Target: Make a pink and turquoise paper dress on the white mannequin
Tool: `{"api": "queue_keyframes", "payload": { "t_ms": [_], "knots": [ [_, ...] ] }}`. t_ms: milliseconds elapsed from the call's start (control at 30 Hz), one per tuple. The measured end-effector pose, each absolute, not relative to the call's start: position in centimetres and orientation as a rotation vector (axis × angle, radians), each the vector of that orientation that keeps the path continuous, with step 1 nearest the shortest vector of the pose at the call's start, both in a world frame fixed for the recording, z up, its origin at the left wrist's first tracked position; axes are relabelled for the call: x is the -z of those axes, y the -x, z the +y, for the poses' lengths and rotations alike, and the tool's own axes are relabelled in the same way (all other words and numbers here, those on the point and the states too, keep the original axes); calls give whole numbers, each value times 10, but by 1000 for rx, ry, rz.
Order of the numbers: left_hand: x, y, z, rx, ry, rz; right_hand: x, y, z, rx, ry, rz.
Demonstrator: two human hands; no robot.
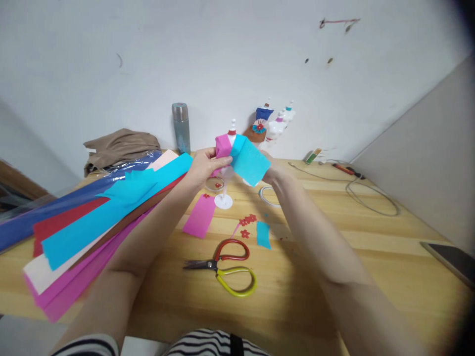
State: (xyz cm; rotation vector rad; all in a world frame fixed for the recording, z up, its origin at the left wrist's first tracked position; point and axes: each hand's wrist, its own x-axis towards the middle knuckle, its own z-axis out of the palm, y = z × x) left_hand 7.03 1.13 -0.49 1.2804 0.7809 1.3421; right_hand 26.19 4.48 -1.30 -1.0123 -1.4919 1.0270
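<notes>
A small white dress form (223, 201) stands upright on its round base, with a red band at its neck. Pink crepe paper (223, 145) covers one side of its chest, and a turquoise crepe paper piece (251, 160) spreads over the other side. My left hand (208, 163) is closed around the form's side, its thumb pressing the papers where they meet. Behind the turquoise piece is my right hand (272, 170), its fingers hidden by the paper. Scissors (211, 265) with one red and one yellow handle lie in front, blades partly apart.
Crepe paper strips (92, 222) pile up at left beside a brown cloth (122, 146) and a flask (181, 128). Dressed forms (276, 129) stand at the wall. Red paper flowers (245, 233), a pink piece (200, 215) and a turquoise scrap (263, 235) lie mid-table. A cable (356, 195) curls at right.
</notes>
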Motion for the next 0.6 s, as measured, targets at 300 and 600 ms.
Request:
{"api": "queue_keyframes", "payload": {
  "t_ms": [300,600],
  "knots": [
    [-28,-58,-2,-1303,-992,737,3,-297,7,-905,751,-1592],
    [-35,-59,-17,-1126,-924,689,-28,-278,-49,-142,797,-1763]
  ]
}}
